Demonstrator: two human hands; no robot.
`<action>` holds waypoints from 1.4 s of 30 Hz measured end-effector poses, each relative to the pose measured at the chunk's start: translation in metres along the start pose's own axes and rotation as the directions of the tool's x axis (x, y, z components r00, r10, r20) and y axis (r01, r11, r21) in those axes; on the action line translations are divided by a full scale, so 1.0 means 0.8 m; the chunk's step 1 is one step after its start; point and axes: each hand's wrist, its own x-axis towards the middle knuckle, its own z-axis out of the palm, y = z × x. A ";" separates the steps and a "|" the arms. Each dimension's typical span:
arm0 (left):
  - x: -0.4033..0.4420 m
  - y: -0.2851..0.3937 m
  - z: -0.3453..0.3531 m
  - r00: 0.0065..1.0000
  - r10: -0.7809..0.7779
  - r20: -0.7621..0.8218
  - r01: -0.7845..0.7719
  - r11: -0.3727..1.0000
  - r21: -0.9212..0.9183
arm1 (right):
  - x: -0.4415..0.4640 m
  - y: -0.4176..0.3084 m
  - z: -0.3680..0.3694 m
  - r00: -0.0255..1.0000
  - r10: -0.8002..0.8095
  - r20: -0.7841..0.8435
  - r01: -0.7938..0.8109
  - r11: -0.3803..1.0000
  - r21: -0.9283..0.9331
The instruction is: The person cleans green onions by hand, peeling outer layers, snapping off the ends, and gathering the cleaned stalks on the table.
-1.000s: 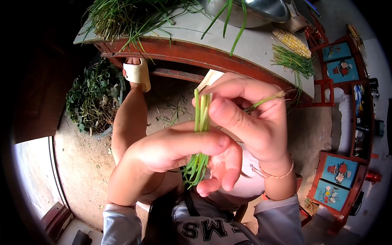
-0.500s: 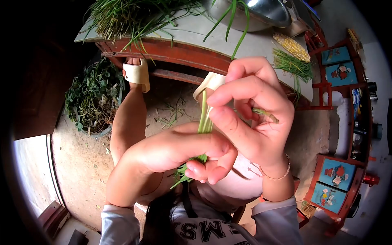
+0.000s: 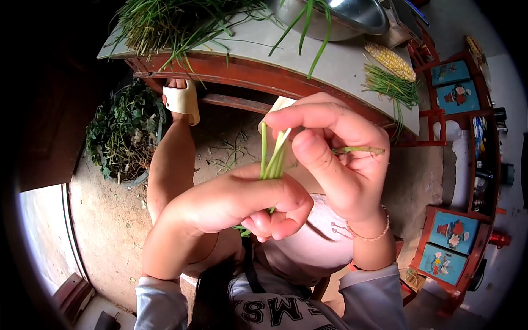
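My left hand (image 3: 247,201) is closed around a small bunch of garlic chives (image 3: 273,165), above my lap. Their pale stalk ends stick up past my fingers, and some green leaf shows below the hand. My right hand (image 3: 344,151) is just above and to the right, its index fingertip at the top of the stalks and its thumb lifted away. A short brownish-green stem scrap (image 3: 360,149) lies across the right palm, held by the curled lower fingers. How those fingers grip it is partly hidden.
On the table (image 3: 242,52) ahead lie a large heap of chives (image 3: 165,27), a metal bowl (image 3: 352,19) with leaves over its rim, a corn cob (image 3: 390,61) and a smaller chive bundle (image 3: 390,87). A leafy tub (image 3: 126,132) stands at left; trimmings (image 3: 231,154) litter the floor.
My right thumb has come away from the stalk tops, opening a gap to the index finger. The stalks now spread apart at the top. Both hands have shifted slightly left.
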 end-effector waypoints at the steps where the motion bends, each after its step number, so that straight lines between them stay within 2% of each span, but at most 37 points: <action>1: 0.000 0.000 0.001 0.999 -0.003 -0.032 0.004 1.000 0.021 | 0.000 0.001 0.000 1.000 -0.005 0.006 0.005 1.000 0.008; 6: 0.000 0.001 0.006 0.996 -0.006 -0.091 0.011 0.999 0.053 | -0.001 0.002 0.005 0.999 -0.034 -0.025 0.034 0.999 0.020; 8: 0.001 0.002 0.010 0.982 -0.002 -0.191 0.018 0.997 0.079 | 0.000 0.002 0.005 0.998 -0.065 -0.014 0.065 0.998 -0.024; 10: 0.001 0.001 0.007 0.984 -0.011 -0.178 0.024 0.997 0.074 | 0.000 0.001 0.004 0.996 -0.088 0.000 0.088 0.994 -0.069; 13: 0.001 0.001 0.005 0.985 -0.015 -0.171 0.023 0.999 0.048 | -0.003 -0.003 0.006 0.999 -0.028 -0.045 0.028 1.000 0.000; 14: 0.001 0.001 0.006 0.984 -0.011 -0.175 0.016 0.999 0.029 | -0.005 -0.007 0.007 0.995 0.058 -0.078 -0.058 0.998 0.001; 17: -0.001 0.002 0.006 0.981 0.001 -0.192 0.008 0.999 0.046 | -0.004 0.004 0.007 0.995 0.054 -0.083 -0.056 0.998 -0.016; 18: -0.002 0.002 0.006 0.982 0.001 -0.191 0.008 0.999 0.045 | -0.002 0.012 0.010 0.991 -0.052 -0.124 0.050 0.998 -0.023; 20: -0.002 0.004 0.008 0.977 -0.022 -0.212 0.029 0.999 0.030 | -0.001 0.014 0.011 0.974 -0.157 -0.164 0.154 0.988 -0.034; 23: -0.002 0.005 0.007 0.980 -0.029 -0.194 0.038 0.998 0.042 | -0.002 0.006 0.007 0.985 -0.099 -0.140 0.086 0.992 -0.091; 27: -0.004 0.009 0.007 0.994 0.040 -0.100 -0.034 0.998 0.056 | -0.004 0.011 0.005 0.990 -0.122 -0.069 0.113 0.987 -0.118; 29: -0.002 0.008 0.005 0.996 0.006 -0.085 -0.010 0.999 -0.045 | -0.006 0.010 0.005 0.989 -0.139 -0.060 0.130 0.982 -0.135; 30: -0.001 0.007 0.004 0.997 -0.005 -0.079 -0.001 0.997 -0.078 | -0.006 0.004 0.006 0.998 -0.016 -0.066 0.017 1.000 0.026; 32: -0.002 0.004 0.005 0.980 -0.020 -0.196 0.029 0.999 0.041 | -0.006 0.005 0.004 0.997 0.073 -0.021 -0.070 0.988 0.135; 33: -0.002 0.005 0.004 0.980 -0.020 -0.196 0.029 0.999 0.041 | -0.006 0.005 0.002 0.993 0.117 0.002 -0.116 0.976 0.187; 35: -0.002 0.005 0.000 0.990 -0.051 -0.130 0.062 0.995 0.075 | -0.007 0.011 0.005 0.992 0.129 0.008 -0.126 0.958 0.258; 36: -0.001 0.004 0.001 0.990 -0.051 -0.129 0.061 0.995 0.075 | -0.006 0.011 0.007 0.991 0.132 0.011 -0.130 0.951 0.281; 38: 0.002 0.001 0.005 0.976 -0.041 -0.215 0.059 0.995 0.076 | -0.005 0.006 0.014 0.971 0.238 0.008 -0.216 0.866 0.451; 42: 0.003 -0.002 0.006 0.985 -0.024 -0.169 0.029 0.999 0.029 | -0.008 0.005 0.014 0.951 0.303 0.056 -0.285 0.794 0.536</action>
